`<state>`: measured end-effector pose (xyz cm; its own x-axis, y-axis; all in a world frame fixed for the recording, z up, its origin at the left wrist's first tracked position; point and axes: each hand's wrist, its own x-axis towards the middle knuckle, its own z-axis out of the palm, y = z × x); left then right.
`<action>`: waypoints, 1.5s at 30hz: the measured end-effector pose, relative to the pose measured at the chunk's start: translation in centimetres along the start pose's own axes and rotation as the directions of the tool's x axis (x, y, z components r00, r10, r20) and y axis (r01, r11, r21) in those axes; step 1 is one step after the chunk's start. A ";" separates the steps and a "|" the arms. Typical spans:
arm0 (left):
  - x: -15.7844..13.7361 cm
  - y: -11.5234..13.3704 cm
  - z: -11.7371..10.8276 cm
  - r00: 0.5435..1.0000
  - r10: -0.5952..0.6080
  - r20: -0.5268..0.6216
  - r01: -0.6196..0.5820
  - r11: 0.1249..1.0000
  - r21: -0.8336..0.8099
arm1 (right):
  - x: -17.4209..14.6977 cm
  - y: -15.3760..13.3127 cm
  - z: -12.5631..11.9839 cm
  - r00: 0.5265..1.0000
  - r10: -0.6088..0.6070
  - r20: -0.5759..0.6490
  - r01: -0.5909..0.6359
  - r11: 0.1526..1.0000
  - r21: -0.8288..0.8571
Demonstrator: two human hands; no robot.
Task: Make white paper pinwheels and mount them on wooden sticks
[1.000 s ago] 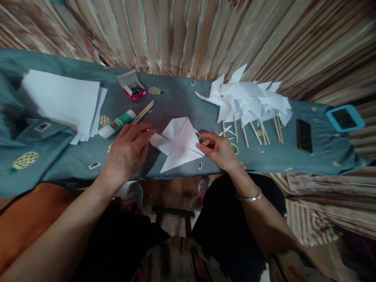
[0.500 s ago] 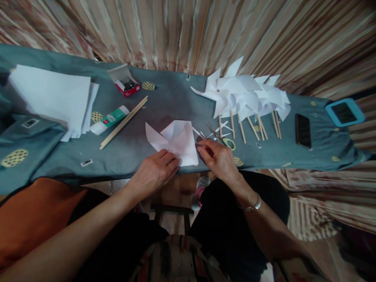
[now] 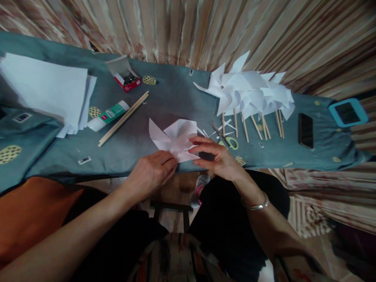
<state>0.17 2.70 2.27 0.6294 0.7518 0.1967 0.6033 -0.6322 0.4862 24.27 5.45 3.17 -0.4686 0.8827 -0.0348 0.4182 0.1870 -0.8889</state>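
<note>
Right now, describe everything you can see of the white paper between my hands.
The white paper looks plain and thin, cut into flaps, some bent inward, one pointed at left. It lies on the grey cloth near the front edge. The left hand touches its lower side, the open right hand its right.

Smooth, matt paper pinwheel (image 3: pixel 178 137)

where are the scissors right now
In the head view, the scissors lie right of the folded paper, just beyond the right hand, on the near side of the pinwheel pile.
</note>
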 end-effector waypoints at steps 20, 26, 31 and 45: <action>-0.4 -0.5 0.6 0.995 0.024 -0.097 -0.026 1.000 -0.016 | 2.3 -0.9 0.9 0.983 0.172 0.072 -0.185 0.945 0.271; -0.4 -0.8 0.8 0.992 -0.015 -0.123 0.006 0.997 -0.072 | 2.3 -0.9 0.4 0.979 0.200 0.041 -0.205 0.964 0.171; -0.2 -0.7 0.6 0.996 -0.053 -0.076 0.044 0.993 -0.111 | 2.4 -0.5 0.8 0.977 0.206 -0.055 -0.194 0.965 0.175; -0.7 -0.2 0.7 0.994 0.045 -0.102 -0.047 0.999 -0.018 | 2.9 -0.2 2.0 0.988 -0.064 -0.140 0.051 0.994 -0.094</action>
<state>-0.07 2.17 1.38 0.6027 0.7376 0.3044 0.5639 -0.6636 0.4916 21.28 7.12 2.35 -0.3814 0.9204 0.0864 0.4648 0.2717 -0.8427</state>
